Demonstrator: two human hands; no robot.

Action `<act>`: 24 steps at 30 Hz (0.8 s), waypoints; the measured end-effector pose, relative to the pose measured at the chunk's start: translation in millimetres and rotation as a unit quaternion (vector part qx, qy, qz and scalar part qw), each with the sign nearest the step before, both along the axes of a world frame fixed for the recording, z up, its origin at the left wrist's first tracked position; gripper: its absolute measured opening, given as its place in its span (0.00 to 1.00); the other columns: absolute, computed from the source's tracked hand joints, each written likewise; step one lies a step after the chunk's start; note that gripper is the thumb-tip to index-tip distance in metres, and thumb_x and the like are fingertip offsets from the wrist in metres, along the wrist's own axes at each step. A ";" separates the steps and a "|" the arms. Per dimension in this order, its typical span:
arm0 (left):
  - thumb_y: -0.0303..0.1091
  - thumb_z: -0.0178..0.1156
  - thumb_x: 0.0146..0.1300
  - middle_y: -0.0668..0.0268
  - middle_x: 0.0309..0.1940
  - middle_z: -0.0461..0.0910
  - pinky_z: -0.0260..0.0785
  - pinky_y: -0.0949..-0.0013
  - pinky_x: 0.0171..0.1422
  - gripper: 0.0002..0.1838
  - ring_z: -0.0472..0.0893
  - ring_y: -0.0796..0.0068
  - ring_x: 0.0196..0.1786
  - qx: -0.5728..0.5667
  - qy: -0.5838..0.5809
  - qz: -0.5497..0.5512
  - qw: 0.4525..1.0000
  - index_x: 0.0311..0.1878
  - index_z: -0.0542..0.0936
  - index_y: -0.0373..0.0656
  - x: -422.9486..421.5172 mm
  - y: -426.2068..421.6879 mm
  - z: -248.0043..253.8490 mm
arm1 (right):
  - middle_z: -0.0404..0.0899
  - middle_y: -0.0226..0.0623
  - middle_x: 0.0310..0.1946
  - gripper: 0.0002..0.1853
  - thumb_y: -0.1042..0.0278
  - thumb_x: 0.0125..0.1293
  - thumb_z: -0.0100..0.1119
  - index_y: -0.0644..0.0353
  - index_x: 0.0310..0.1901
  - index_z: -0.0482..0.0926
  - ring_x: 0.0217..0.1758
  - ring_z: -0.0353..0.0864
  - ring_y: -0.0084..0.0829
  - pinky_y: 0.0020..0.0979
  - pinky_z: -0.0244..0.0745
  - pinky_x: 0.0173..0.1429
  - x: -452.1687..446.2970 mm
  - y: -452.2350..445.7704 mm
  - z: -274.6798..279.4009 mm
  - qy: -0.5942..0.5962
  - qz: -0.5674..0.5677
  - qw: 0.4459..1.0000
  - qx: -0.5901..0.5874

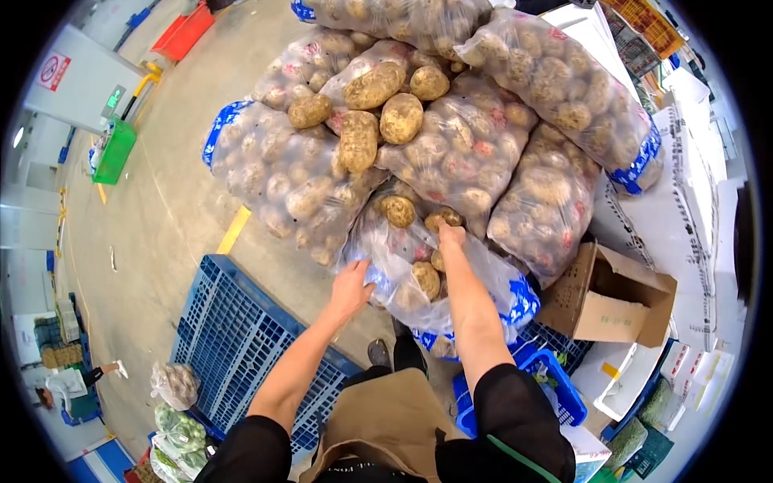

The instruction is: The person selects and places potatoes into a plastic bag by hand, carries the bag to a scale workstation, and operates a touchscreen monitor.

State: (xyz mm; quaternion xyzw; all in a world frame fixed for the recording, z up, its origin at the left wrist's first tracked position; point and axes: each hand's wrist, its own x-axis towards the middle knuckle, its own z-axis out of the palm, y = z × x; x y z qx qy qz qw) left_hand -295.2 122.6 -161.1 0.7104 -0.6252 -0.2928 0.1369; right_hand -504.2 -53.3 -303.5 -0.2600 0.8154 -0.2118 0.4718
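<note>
An opened clear plastic bag (378,241) with potatoes lies before me, its rim blue and white. My right hand (451,234) is closed on a potato (441,217) at the bag's mouth. At the bag's left edge is my left hand (352,287), its thumb apart from the fingers, touching the plastic. Between the hands lies another potato (425,280); one more (398,211) sits above. Several loose potatoes (401,118) rest on top of the full bags (475,145) behind.
A blue pallet (233,322) lies at the left on the floor. At the right are a cardboard box (608,316), a blue basket (573,412) and a white foam box (632,386). A person (68,386) is at the far left. Red (183,34) and green (115,153) bins stand farther off.
</note>
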 end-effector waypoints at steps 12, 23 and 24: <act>0.28 0.62 0.50 0.56 0.66 0.60 0.49 0.42 0.67 0.40 0.58 0.53 0.69 -0.025 -0.287 -0.259 0.922 0.68 0.59 0.54 -19.7 -179.1 -118.0 | 0.79 0.46 0.42 0.32 0.61 0.42 0.76 0.76 0.46 0.76 0.43 0.78 0.38 0.35 0.73 0.48 -17.7 -11.0 -42.3 -0.049 -0.085 0.994 -0.039; 0.53 0.73 0.35 0.45 0.50 0.71 0.63 0.45 0.56 0.50 0.71 0.46 0.54 0.113 -0.017 0.058 0.992 0.60 0.61 0.39 -33.6 -161.7 -109.8 | 0.70 0.37 0.60 0.36 0.36 0.58 0.54 0.50 0.63 0.64 0.62 0.69 0.43 0.54 0.68 0.59 -34.7 119.5 55.3 -0.612 -0.092 0.782 -0.073; 0.53 0.73 0.35 0.44 0.50 0.71 0.63 0.45 0.55 0.50 0.71 0.46 0.54 0.129 0.039 0.089 0.987 0.60 0.61 0.39 -38.3 -151.7 -99.1 | 0.69 0.37 0.60 0.38 0.35 0.57 0.55 0.50 0.63 0.64 0.62 0.69 0.44 0.56 0.67 0.59 -31.0 119.6 62.7 -0.634 -0.087 0.764 -0.077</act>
